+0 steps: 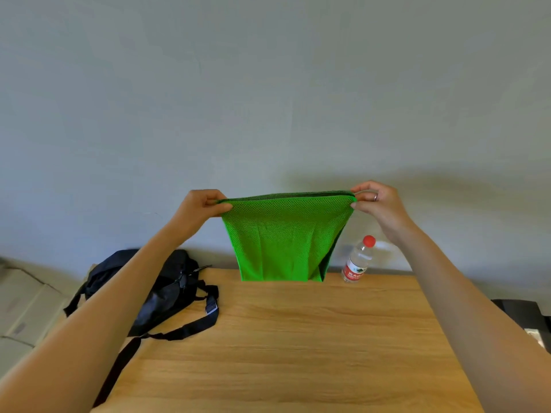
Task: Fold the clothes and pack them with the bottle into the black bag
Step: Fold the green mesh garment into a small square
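A green mesh garment (283,242) is held up in the air above the far part of the wooden table (298,338), spread flat between two hands. Its top edge is stretched level; its lower hem hangs free near the table's far edge, and whether it touches the wood cannot be told from this angle. A darker inner layer shows along the top edge and down the right side, so the cloth appears doubled.

The top left corner is pinched by the left hand (202,205), thumb in front and fingers curled behind the fabric. The top right corner is pinched likewise by the right hand (377,201), fingers bent around the edge; a ring (376,197) is seen on one finger.

A clear plastic bottle (357,260) with a red cap and red label stands upright at the far right of the table, just beside the garment's lower right corner and apart from it. Its contents look clear.

The black bag (167,287) lies slumped on the table's left far corner, partly hidden behind the left forearm, with straps trailing across the wood and over the left edge. Its opening is not visible, so what it holds cannot be told.

A pale wall (268,99) stands behind the table. Cardboard boxes (24,302) are seen low at the left.
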A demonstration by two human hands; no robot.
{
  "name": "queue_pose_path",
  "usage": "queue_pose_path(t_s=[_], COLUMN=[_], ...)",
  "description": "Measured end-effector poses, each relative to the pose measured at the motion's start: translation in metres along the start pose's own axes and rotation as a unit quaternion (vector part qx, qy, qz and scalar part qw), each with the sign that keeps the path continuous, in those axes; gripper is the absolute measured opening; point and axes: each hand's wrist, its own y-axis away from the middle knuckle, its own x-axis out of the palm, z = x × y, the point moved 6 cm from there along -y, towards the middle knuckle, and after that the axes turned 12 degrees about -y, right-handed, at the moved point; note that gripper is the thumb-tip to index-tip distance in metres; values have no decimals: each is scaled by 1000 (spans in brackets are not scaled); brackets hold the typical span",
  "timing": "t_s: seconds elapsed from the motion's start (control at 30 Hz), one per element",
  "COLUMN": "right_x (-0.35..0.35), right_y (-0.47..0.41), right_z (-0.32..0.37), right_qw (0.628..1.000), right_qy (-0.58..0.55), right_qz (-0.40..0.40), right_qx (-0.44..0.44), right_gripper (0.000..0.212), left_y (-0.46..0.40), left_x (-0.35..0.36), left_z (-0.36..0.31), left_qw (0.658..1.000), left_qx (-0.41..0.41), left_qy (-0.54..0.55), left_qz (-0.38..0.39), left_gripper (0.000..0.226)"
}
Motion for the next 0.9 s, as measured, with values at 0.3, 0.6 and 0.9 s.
queue_pose_path(t_s=[0.3,0.6,0.9], right_x=[9,16,28], right_y=[60,132,137], right_z=[-82,-183,-240], right_qw=[990,957,943], right_qy=[37,44,48], right_qz=[48,114,79], right_qx=[129,263,319], right_gripper=[31,28,28], left_y=[62,138,152], left_x=[41,99,128], left_z=[66,145,198], left_qw=[991,977,963], left_qx=[-65,-153,-229], left_qy=[-95,-64,-45], left_qz=[67,137,133], left_gripper=[32,27,21])
